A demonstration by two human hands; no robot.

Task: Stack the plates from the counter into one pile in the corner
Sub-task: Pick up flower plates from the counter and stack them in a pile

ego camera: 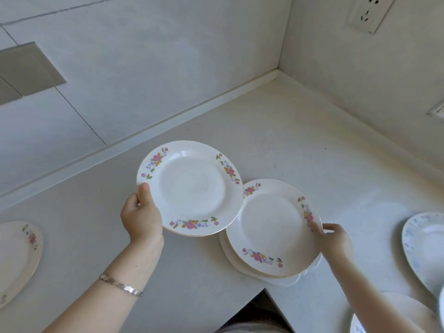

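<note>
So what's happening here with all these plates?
A person is gathering floral plates on a white corner counter. The left hand holds one pink-flowered plate lifted by its rim. The right hand grips the edge of the top plate of a small pile beside it. More plates wait: one at the far left, a blue-patterned one and another on the right. The corner itself holds nothing yet.

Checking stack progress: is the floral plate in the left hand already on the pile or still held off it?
Held off it: the left hand grips the floral plate, overlapping the pile.
</note>
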